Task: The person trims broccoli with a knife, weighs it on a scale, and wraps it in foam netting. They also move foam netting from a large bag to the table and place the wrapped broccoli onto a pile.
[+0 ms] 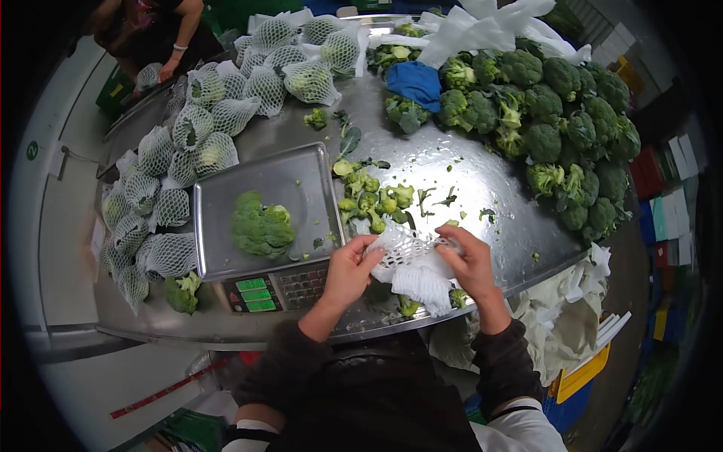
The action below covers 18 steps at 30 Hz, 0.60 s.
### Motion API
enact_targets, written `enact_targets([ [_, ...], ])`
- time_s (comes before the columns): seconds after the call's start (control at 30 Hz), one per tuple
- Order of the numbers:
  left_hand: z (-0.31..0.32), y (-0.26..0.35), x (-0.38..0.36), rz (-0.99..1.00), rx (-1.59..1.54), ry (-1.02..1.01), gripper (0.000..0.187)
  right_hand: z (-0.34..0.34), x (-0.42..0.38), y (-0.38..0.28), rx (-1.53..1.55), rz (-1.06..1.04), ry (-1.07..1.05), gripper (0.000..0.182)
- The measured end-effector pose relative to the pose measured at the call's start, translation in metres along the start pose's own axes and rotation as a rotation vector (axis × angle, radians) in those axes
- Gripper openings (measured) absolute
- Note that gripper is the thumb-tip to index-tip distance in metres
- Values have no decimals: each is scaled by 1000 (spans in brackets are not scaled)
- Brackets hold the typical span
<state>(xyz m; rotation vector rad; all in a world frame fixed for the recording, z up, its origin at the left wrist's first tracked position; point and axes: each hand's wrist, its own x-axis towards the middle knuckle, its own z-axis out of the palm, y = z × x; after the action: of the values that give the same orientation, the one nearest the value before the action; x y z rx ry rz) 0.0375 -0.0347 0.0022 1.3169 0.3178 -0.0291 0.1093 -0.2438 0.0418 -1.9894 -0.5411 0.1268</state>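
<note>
My left hand (348,273) and my right hand (470,264) pinch opposite sides of a white foam net sleeve (410,252), stretching it between them over the table's near edge. More white foam folds hang below its mesh. To the left, a bare broccoli head (261,226) lies on the metal pan (215,245) of a weighing scale with lit green displays (256,294). Just beyond my hands are cut broccoli stems and florets (369,197). Small broccoli pieces (408,306) show beneath the sleeve.
Net-wrapped broccoli heads (194,128) pile up at the left and back. At the right is a heap of bare broccoli (542,105), with a blue cloth (413,87) beside it. Another person's hand (167,70) is at back left. Pale sheeting (538,316) lies below the right edge.
</note>
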Motion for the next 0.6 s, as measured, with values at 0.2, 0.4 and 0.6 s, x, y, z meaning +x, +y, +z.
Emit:
enact_targets([
  [0.2,-15,-18,3,183,-75,130,26,-48,1,56,105,202,85,22],
  [0.4,-16,-14,-5,174,-64,-61,22,-44,19,41,-645,-203,59,46],
  [0.6,1,0,-12,70,-17,-145,24,13,23,-29,195,63,-276,36],
])
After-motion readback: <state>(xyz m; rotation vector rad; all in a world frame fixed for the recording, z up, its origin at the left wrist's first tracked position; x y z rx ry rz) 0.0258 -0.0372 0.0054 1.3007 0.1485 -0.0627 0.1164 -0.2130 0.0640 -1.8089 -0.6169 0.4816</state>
